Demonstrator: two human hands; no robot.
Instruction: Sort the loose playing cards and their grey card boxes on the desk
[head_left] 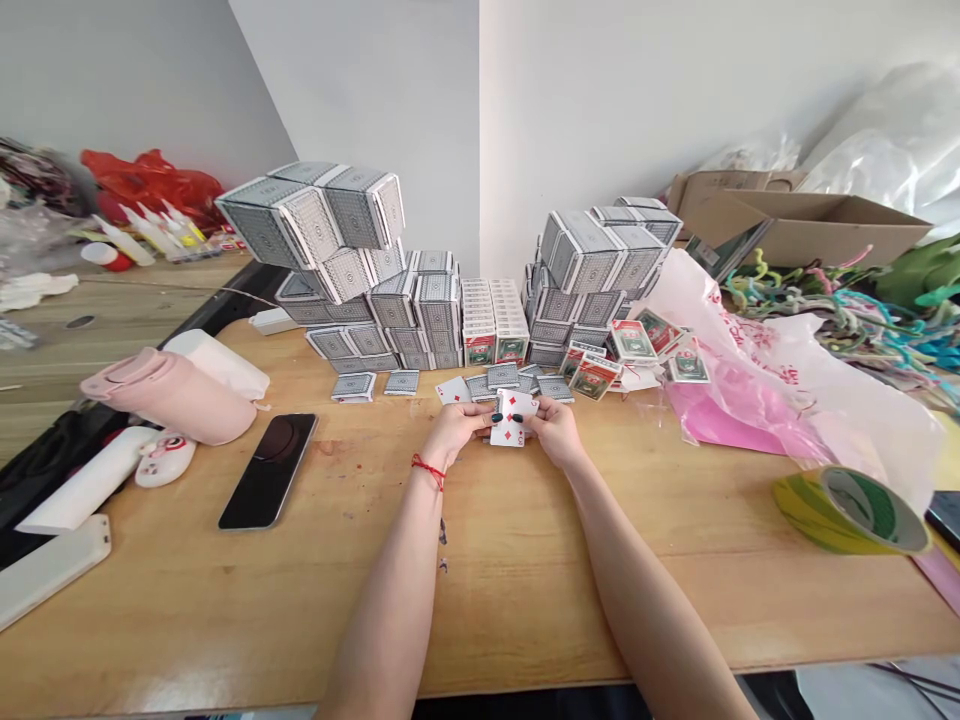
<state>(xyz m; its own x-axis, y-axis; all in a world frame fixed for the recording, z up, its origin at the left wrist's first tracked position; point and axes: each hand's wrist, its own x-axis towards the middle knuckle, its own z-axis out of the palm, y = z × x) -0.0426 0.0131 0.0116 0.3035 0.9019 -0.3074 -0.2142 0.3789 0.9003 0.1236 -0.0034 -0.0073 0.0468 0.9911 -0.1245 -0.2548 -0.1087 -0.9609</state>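
Between my two hands, just above the wooden table, are playing cards (512, 430) with red diamonds facing me. My left hand (457, 428), with a red string bracelet at the wrist, pinches their left side. On the right side my right hand (553, 428) grips them, its thumb across the front. Right behind lie a loose face-up card (452, 391) and several small face-down piles, among them one pile (502, 376) directly beyond my hands. Two more piles, one of them folded-looking (353, 387), lie to the left. How many cards I hold cannot be made out.
Tall stacks of folded card blocks rise at back left (341, 260) and back right (585, 280), with boxed decks (495, 320) between. A phone (268, 472) and pink bottle (176, 395) lie left; plastic bags (739, 350) and a tape roll (851, 510) are right.
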